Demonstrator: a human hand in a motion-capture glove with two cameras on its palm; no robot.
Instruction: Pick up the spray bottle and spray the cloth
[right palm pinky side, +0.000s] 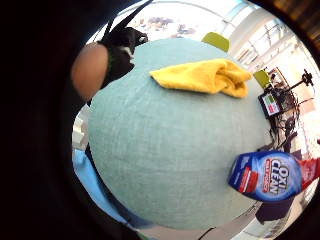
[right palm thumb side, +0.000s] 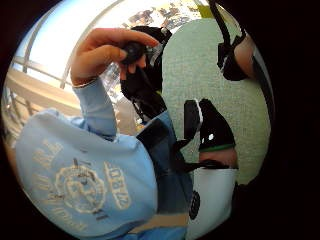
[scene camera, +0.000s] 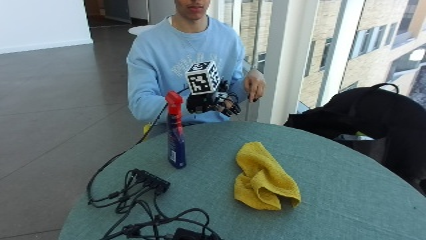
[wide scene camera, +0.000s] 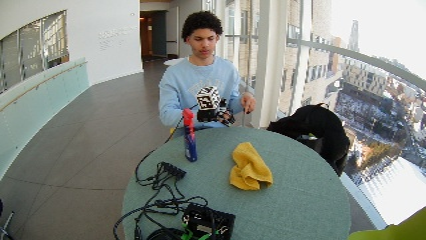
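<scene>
Outside view shows a round bench (scene camera: 346, 200) covered in teal cloth, with a person in a light blue sweatshirt (scene camera: 166, 65) seated at its far edge. A black bag (scene camera: 373, 120) sits on a seat just beside the bench, on the window side. On the bench, the yellow cloth (scene camera: 263, 177) lies crumpled near the middle. The spray bottle (scene camera: 176, 135), blue with a red trigger head, stands upright well apart from the cloth, nearer the person. A tangle of black cables with a power strip (scene camera: 150, 181) lies on the near part of the bench, away from both. The gloved right hand (scene camera: 212, 104) hangs in the air in front of the person's chest, above the bench's far edge, touching nothing; its fingers are loosely spread. Nothing stands between the hand and the bottle.

The little finger side palm view adds the bottle's label, reading OXI CLEAN, and a bare fingertip (right palm pinky side: 90, 70) at its edge. The thumb side palm view alone shows the bare left hand (right palm thumb side: 102, 52) raised, pinching a small black object (right palm thumb side: 134, 50).
</scene>
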